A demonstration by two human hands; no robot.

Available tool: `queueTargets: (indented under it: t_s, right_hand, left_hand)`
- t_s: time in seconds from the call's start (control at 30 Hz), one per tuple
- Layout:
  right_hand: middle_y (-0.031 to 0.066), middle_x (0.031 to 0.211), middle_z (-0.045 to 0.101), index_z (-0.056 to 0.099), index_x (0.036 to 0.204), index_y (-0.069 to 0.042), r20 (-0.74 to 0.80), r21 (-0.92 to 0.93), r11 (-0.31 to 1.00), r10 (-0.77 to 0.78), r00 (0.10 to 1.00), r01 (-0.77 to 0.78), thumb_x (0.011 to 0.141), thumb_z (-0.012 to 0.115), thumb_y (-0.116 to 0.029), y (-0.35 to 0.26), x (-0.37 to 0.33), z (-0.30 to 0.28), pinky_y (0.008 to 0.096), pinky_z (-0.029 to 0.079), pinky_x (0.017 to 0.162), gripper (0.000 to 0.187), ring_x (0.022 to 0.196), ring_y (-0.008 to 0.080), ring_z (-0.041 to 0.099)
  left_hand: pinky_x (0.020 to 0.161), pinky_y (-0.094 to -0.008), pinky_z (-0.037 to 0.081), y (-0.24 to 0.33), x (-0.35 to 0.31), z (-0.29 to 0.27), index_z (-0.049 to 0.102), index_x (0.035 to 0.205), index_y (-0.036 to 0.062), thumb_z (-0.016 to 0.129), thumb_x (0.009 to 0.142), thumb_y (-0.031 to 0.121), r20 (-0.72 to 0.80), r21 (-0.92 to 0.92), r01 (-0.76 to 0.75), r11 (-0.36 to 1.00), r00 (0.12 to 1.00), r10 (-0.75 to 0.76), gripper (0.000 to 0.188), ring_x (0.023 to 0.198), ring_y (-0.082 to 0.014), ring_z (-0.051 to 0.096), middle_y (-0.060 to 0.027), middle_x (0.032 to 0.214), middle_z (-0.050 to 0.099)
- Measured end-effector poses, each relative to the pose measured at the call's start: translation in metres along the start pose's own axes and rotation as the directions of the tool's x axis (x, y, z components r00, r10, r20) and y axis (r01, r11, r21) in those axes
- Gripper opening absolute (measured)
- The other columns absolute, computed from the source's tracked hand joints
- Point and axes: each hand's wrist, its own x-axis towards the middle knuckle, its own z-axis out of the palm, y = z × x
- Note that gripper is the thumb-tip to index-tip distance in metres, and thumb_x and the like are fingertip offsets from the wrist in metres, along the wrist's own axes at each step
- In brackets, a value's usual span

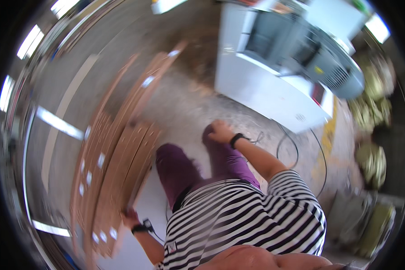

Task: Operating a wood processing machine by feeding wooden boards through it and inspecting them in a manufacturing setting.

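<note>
My right hand (221,132) rests on my right knee, its fingers laid over the purple trousers (227,159) with nothing held in them. A dark band circles that wrist. Down at the left, my left hand (131,218) is at the side edge of a stack of long brown boards (117,171). Blur and the boards' edge hide how its fingers are set, so a grip cannot be made out. On the left wrist sits a black band with a small dark device (147,223) and a thin cable. Several pale labels or patches show on the boards.
A white machine cabinet (256,87) carrying a grey motor (333,67) stands ahead to the right. Black cables (297,153) loop across the concrete floor. Yellowish-green wrapped bundles (371,164) lie along the right side. Pale strips (60,121) lie beyond the boards on the left.
</note>
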Motion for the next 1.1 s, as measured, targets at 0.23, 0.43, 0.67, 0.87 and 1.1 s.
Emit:
queueTargets:
  t_s: [0.23,0.43,0.67,0.87,1.1]
  right_hand:
    - [0.0171,0.131,0.042,0.044,0.126,-0.005,-0.239,0.104,0.994,-0.014,0.971,0.040,0.072,0.061,-0.032,-0.001,-0.047,-0.006,0.0493,0.036,0.097,0.063,0.122,0.0350,0.039]
    - [0.0166,0.133,0.040,0.046,0.125,-0.010,-0.213,0.118,0.993,0.026,0.977,0.000,0.071,0.063,-0.037,0.014,-0.038,0.010,0.0614,0.037,0.091,0.063,0.125,0.0344,0.037]
    - [0.0155,0.129,0.042,0.047,0.124,-0.010,-0.150,0.130,0.991,-0.008,0.989,0.028,0.073,0.061,-0.039,0.004,-0.035,0.001,0.0580,0.039,0.091,0.061,0.121,0.0345,0.039]
    - [0.0160,0.119,0.048,0.049,0.118,-0.004,-0.293,0.111,0.993,-0.014,0.956,0.048,0.076,0.060,-0.033,0.010,-0.048,-0.004,0.0450,0.041,0.092,0.052,0.111,0.0353,0.046]
    - [0.0156,0.120,0.047,0.049,0.118,-0.007,-0.190,0.090,0.995,-0.013,0.982,0.031,0.077,0.058,-0.034,-0.006,-0.046,-0.022,0.0462,0.043,0.091,0.049,0.114,0.0352,0.045]
  left_hand:
    - [0.048,-0.0205,0.043,0.023,0.024,-0.001,0.062,0.088,0.0119,0.038,0.092,0.050,-0.005,0.052,0.065,0.997,0.998,-0.065,0.045,0.055,-0.0140,0.056,-0.0052,0.073,0.063]
    - [0.048,-0.0265,0.042,0.028,-0.120,0.196,0.059,0.085,0.0060,0.051,0.091,0.028,0.655,0.597,-0.578,0.557,0.751,0.078,0.024,0.054,-0.0132,0.052,-0.0078,0.064,0.055]
    - [0.092,-0.0387,0.039,0.011,-0.171,0.376,0.062,0.096,0.0048,0.055,0.087,0.024,0.978,-0.206,-0.917,-0.342,-0.208,-0.032,0.022,0.105,-0.0297,0.051,-0.0120,0.095,0.062]
    - [0.105,-0.0425,0.030,-0.004,-0.156,0.432,0.067,0.091,0.0071,0.065,0.074,0.040,0.807,-0.265,-0.695,-0.668,0.220,-0.548,0.037,0.119,-0.0266,0.039,-0.0065,0.119,0.056]
    - [0.106,-0.0398,0.031,-0.006,-0.134,0.433,0.068,0.093,0.0097,0.066,0.073,0.038,0.848,-0.330,-0.679,-0.656,0.092,-0.522,0.035,0.121,-0.0260,0.039,-0.0065,0.123,0.052]
